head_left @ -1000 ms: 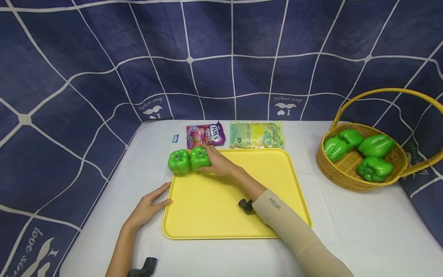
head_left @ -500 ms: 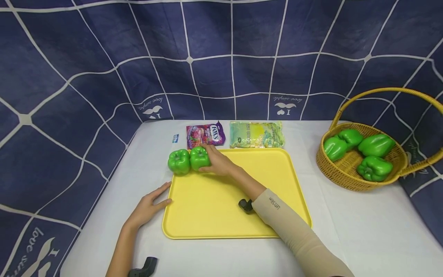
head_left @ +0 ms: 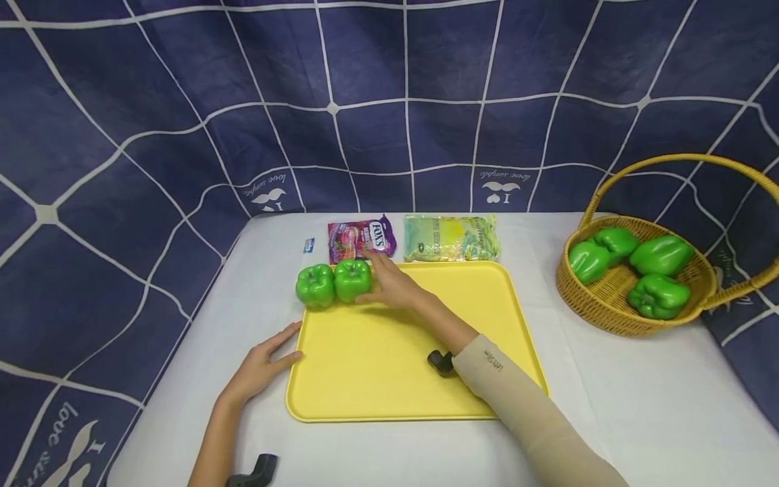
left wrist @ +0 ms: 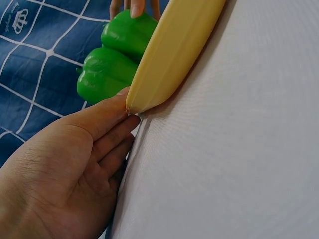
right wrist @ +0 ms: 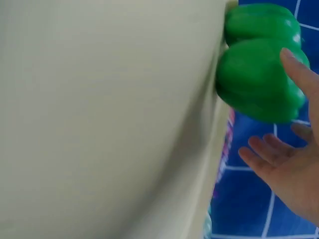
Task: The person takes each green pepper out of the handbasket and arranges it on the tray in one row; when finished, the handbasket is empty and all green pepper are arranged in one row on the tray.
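Observation:
Two green bell peppers stand side by side at the far left corner of the yellow tray (head_left: 389,365): a left pepper (head_left: 316,286) and a right pepper (head_left: 353,281). My right hand (head_left: 392,283) is just right of the right pepper, thumb and fingers spread. In the right wrist view a gap shows between the fingers (right wrist: 256,159) and that pepper (right wrist: 259,82), with the thumb tip overlapping it. My left hand (head_left: 258,365) rests at the tray's left edge; its thumb and fingertips touch the rim in the left wrist view.
On the right stands a wicker basket (head_left: 578,304) with a tall handle and several green peppers (head_left: 660,256) inside. Behind the tray lie a purple candy bag (head_left: 362,238) and a green-yellow packet (head_left: 452,238). A small blue label (head_left: 309,245) is at the back left.
My right hand has let go of the right pepper and drawn slightly to the right, fingers opened. The left hand and both peppers stay where they were.

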Demonstrator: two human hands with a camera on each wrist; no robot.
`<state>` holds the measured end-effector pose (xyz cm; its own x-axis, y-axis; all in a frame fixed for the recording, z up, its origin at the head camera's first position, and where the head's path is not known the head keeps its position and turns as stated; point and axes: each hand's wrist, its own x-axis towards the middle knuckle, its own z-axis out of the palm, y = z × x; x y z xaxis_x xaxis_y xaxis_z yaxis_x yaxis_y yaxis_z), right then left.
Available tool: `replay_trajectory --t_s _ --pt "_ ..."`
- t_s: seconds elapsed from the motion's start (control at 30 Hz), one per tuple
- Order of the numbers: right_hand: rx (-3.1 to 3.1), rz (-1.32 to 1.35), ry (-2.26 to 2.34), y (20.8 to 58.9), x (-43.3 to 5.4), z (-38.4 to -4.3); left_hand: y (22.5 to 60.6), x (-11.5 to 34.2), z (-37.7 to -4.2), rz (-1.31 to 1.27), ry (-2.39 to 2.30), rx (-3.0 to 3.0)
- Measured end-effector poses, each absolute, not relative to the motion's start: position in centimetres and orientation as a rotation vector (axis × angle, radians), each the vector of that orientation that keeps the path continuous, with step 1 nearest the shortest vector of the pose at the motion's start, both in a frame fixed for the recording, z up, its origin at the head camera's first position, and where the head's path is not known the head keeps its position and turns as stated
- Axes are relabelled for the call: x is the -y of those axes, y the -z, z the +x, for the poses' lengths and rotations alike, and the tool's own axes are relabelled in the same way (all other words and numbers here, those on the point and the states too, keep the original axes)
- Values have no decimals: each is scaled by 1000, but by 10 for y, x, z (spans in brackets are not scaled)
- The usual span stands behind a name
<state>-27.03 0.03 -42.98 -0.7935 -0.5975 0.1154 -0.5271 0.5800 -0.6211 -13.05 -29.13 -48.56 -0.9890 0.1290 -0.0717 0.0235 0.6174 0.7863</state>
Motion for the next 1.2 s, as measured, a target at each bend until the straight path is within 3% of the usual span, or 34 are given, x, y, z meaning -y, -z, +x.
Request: replay_trajectory --t_s 0.2,0.53,0.87,1.2 --pt "-2713 -984 1074 412 -48 -267 487 288 -131 134 -1317 -2718" --pt "-2930 -828 1112 389 -174 -254 487 288 -132 147 -1291 -2738" --pt "-3155 -576 1214 385 -291 -247 486 293 -130 170 -1315 -2740" --pt "-3115 -434 1289 388 -368 -251 487 291 -130 160 -1343 -2707"
